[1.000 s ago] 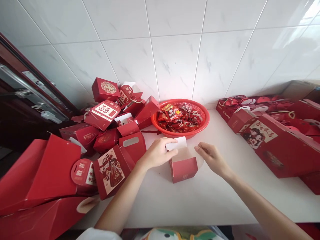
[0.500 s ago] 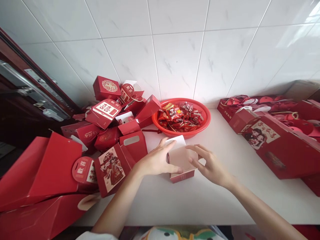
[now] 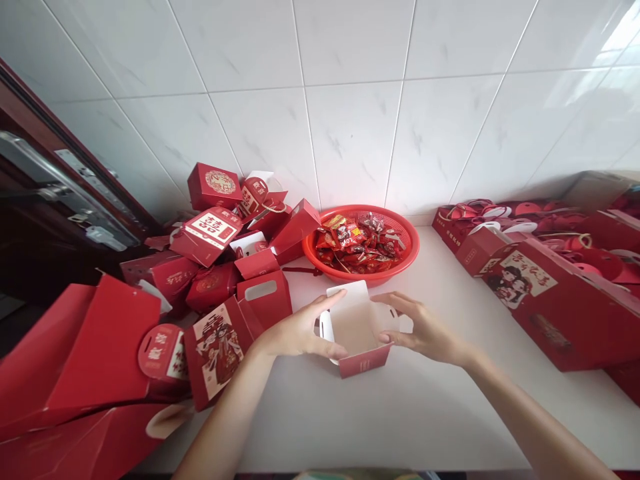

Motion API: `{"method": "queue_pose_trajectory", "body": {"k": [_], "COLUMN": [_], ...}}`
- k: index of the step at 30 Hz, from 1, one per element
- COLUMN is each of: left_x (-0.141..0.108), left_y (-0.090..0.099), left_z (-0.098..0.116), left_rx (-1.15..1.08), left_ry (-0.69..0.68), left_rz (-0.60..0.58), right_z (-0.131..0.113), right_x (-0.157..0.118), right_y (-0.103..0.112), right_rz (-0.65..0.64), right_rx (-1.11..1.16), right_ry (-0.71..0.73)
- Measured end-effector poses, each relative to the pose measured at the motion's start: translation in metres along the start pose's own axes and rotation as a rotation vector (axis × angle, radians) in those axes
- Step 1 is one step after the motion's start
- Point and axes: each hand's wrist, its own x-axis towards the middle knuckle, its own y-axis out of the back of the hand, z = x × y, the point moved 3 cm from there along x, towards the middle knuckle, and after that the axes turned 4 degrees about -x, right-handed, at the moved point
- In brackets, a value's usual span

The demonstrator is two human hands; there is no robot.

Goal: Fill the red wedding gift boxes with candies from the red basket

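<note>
An open red box [image 3: 364, 361] with a pale inside stands on the white table [image 3: 430, 427], its flaps spread outward. My left hand [image 3: 305, 330] is at the box's left side, thumb and fingers apart around its left edge. On the right side, my right hand [image 3: 420, 327] has its thumb at the near right corner and its fingers bent over the right flap. Just behind the box sits a red plastic basket [image 3: 411, 257] holding several wrapped candies [image 3: 350, 243].
Several red boxes [image 3: 207, 235] are piled on the left. Rows of red boxes [image 3: 570, 313] stand on the right. A tiled wall [image 3: 350, 140] rises behind the table, and a dark door with a metal handle [image 3: 60, 193] is at the far left.
The box's side flaps now lean outward and its inside shows more. My right thumb has moved to the near right corner. The view has tilted slightly upward.
</note>
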Motion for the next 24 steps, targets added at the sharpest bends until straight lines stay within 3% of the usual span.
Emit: {"method": "queue_pose_trajectory", "body": {"k": [4,7,9,13,18,24], "left_x": [0.002,0.002,0.004,0.022,0.065,0.111], "left_y": [0.0,0.006,0.013,0.035,0.061,0.063], "left_z": [0.011,0.02,0.028,0.04,0.045,0.03], "left_rx": [0.083,0.153,0.155,0.037,-0.012,0.036], "left_ry": [-0.047,-0.047,-0.084,-0.165,-0.257,-0.141], "left_rz": [-0.014,-0.001,0.043,0.172,0.327,0.365], "right_z": [-0.002,0.008,0.019,0.035,0.04,0.05], "right_x": [0.028,0.06,0.085,0.132,0.161,0.16], "right_y": [0.035,0.06,0.069,0.059,0.03,0.027], "right_rz": [0.136,0.294,0.334,0.158,-0.055,-0.033], "right_rx": [0.048,0.047,-0.02,-0.327,-0.439,-0.461], "right_ry": [0.05,0.046,0.002,-0.145,-0.168,-0.174]}}
